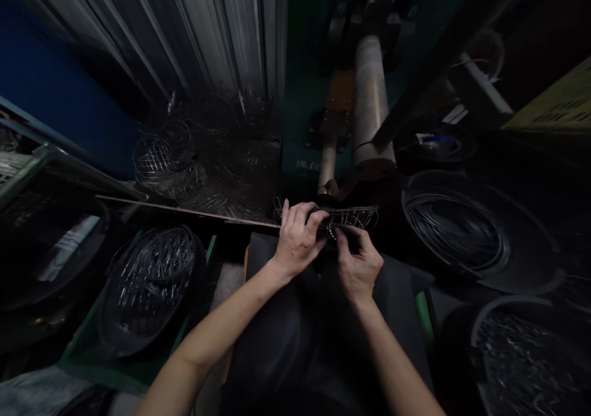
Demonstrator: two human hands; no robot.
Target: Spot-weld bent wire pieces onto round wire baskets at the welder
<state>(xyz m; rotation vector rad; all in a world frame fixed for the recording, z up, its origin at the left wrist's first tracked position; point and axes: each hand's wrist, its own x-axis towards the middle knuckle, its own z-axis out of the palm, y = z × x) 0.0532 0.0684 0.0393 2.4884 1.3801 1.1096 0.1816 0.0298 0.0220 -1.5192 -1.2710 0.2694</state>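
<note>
A dark wire basket (364, 217), seen edge-on, is held level in front of the machine's lower metal rod. My left hand (299, 234) is closed on its left part, with the thumb and fingers curled over the wires. Close beside it, my right hand (360, 265) is closed in a pinch at the near side of the basket. A small shiny metal piece (331, 232) shows at its fingertips, between the two hands. Its exact shape is too dark to tell, and the fingers hide part of the wires they hold.
Ahead stands a green machine (300, 139) with a thick metal cylinder (372, 96). On the left, a dark tub (113, 317) holds wire parts. At right are a basin (535, 250) with wire rings and a tub (478, 324) of small metal pieces. Wire baskets (154, 160) lie behind.
</note>
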